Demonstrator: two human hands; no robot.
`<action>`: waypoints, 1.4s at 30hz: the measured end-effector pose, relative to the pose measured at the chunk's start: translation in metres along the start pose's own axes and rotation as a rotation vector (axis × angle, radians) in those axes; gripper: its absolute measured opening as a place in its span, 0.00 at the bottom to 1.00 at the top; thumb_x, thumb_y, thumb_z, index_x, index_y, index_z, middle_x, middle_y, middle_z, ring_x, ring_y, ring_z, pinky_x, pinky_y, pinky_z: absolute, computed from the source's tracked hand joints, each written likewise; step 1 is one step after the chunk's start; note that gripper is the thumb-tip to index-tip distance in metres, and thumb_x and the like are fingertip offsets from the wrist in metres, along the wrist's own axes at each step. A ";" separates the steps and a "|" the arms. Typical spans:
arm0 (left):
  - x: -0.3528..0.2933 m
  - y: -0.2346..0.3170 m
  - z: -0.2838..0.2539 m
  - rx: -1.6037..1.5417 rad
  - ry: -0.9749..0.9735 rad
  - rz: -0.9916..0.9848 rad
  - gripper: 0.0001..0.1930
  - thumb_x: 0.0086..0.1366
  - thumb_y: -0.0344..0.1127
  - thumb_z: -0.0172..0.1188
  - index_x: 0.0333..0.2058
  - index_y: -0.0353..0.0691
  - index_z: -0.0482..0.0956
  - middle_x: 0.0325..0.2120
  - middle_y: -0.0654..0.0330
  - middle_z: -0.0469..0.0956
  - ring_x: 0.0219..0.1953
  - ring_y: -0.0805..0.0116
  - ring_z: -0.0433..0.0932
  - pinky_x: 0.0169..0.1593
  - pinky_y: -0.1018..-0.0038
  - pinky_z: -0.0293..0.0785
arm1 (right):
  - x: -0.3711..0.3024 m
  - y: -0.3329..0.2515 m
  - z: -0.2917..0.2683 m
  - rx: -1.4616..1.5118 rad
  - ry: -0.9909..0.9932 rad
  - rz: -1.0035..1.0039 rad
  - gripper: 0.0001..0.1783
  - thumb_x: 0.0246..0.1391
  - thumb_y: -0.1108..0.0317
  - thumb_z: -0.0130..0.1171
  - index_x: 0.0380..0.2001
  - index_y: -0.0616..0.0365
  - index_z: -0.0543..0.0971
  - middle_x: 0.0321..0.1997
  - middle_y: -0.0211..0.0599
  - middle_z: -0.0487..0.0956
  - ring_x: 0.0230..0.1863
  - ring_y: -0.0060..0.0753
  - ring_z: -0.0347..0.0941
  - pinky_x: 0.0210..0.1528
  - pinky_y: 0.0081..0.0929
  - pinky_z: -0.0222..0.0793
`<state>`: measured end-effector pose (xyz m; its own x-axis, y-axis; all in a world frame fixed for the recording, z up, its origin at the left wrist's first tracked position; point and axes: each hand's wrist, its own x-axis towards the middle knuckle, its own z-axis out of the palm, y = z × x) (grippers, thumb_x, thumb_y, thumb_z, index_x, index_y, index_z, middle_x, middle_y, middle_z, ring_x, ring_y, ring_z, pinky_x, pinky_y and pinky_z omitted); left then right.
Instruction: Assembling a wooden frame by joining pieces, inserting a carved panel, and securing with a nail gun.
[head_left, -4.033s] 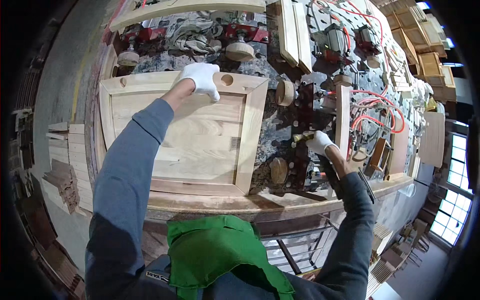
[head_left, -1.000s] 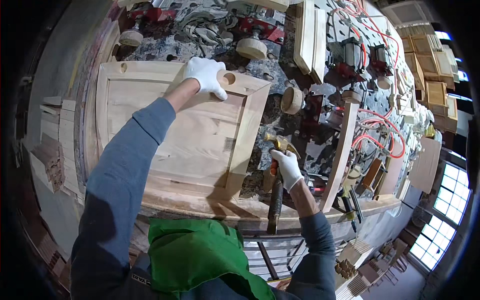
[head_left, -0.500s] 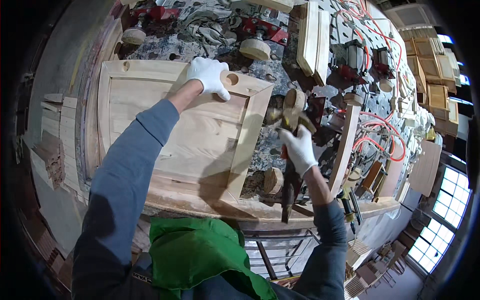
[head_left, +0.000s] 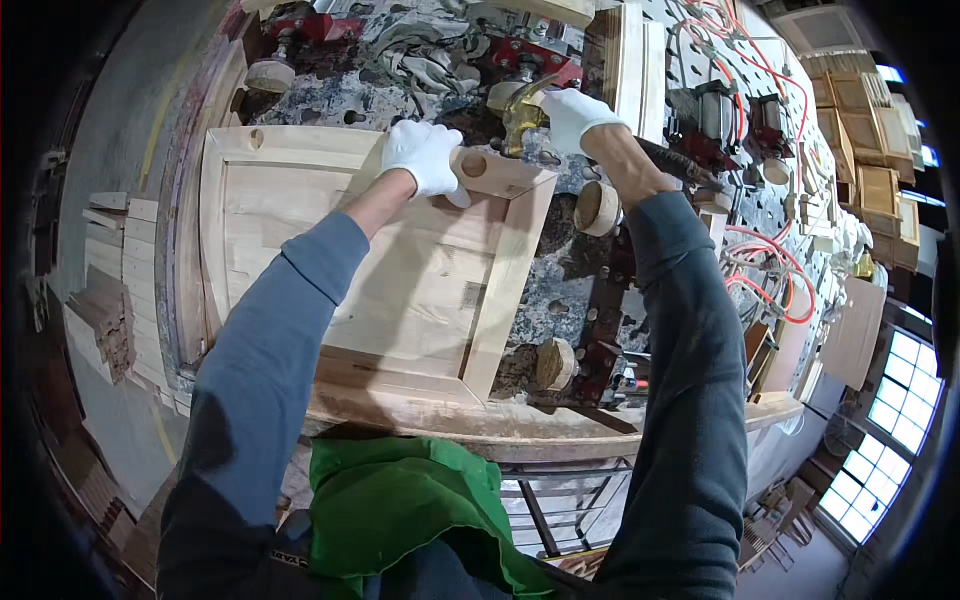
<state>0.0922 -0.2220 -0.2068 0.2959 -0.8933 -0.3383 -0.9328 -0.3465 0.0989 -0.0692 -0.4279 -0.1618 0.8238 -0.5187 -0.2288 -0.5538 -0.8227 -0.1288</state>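
A pale wooden cabinet door (head_left: 400,290) with a framed panel lies on the worktable in front of me. My left hand (head_left: 424,160), in a white glove, grips its far rail beside a round hole, with the thumb over the inner edge. Beyond the door's far right corner, my gloved right hand (head_left: 578,118) is closed around a hammer (head_left: 522,120). The hammer's yellowish head is close to a round wooden clamp pad, and its dark handle runs back to the right behind my wrist. Whether the head touches anything, I cannot tell.
Round wooden clamp pads (head_left: 597,208) on red mounts stand around the door. The metal table (head_left: 560,290) is stained and full of holes. Wooden strips (head_left: 628,75) lie at the far side. Orange air hoses (head_left: 785,270) coil at the right, and stacked boards (head_left: 135,260) stand left.
My right hand has swung the hammer away from me, from beside the door's right edge to beyond its far corner. The door has shifted slightly, with my left hand still on it.
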 end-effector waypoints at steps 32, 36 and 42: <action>0.021 -0.005 0.026 -0.107 -0.028 -0.008 0.38 0.32 0.66 0.77 0.41 0.49 0.85 0.35 0.59 0.87 0.36 0.54 0.85 0.44 0.57 0.77 | -0.269 0.074 0.149 0.847 -0.171 0.824 0.19 0.50 0.65 0.67 0.45 0.63 0.82 0.30 0.36 0.82 0.25 0.28 0.74 0.28 0.24 0.71; 0.019 -0.014 0.033 -0.108 -0.081 -0.048 0.43 0.30 0.67 0.77 0.46 0.48 0.84 0.38 0.58 0.87 0.37 0.55 0.85 0.44 0.59 0.76 | -0.270 0.068 0.143 0.547 -0.186 0.669 0.20 0.51 0.62 0.67 0.43 0.66 0.82 0.31 0.40 0.84 0.26 0.37 0.77 0.31 0.34 0.73; 0.020 -0.011 0.036 -0.103 -0.057 -0.017 0.40 0.31 0.67 0.77 0.42 0.48 0.85 0.34 0.58 0.87 0.34 0.54 0.84 0.43 0.57 0.75 | -0.294 0.082 0.149 0.498 -0.061 0.601 0.19 0.53 0.63 0.67 0.44 0.65 0.81 0.32 0.42 0.83 0.30 0.43 0.76 0.36 0.36 0.74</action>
<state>0.1008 -0.2262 -0.2480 0.2968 -0.8702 -0.3931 -0.9008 -0.3918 0.1872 -0.3750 -0.3078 -0.2483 0.3653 -0.8162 -0.4477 -0.9038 -0.1957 -0.3807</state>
